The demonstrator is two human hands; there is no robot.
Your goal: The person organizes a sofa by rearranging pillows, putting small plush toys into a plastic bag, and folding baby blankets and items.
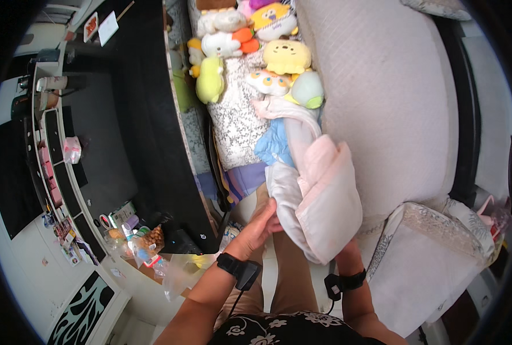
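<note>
A pale pink and white cloth [329, 207], which looks like a thin blanket or garment, is bunched up in front of my legs. Its far end [301, 120] trails over the sofa seat. At the cloth's left edge is my left hand [262, 222], thumb up, fingertips partly covered by the fabric. My right hand [348, 249] is under the lower right corner, mostly hidden, and the cloth is held up there. A light blue fabric piece [275, 142] lies partly under the cloth. Both wrists wear black straps with small wired boxes.
Several plush toys [287, 56] sit on the patterned sofa cushion [238, 120]. A quilted grey sofa backrest [385, 95] rises on the right, with a covered armrest [428, 267] below. Left stands a glossy black table [152, 129]; bags and small goods [142, 237] crowd its near end.
</note>
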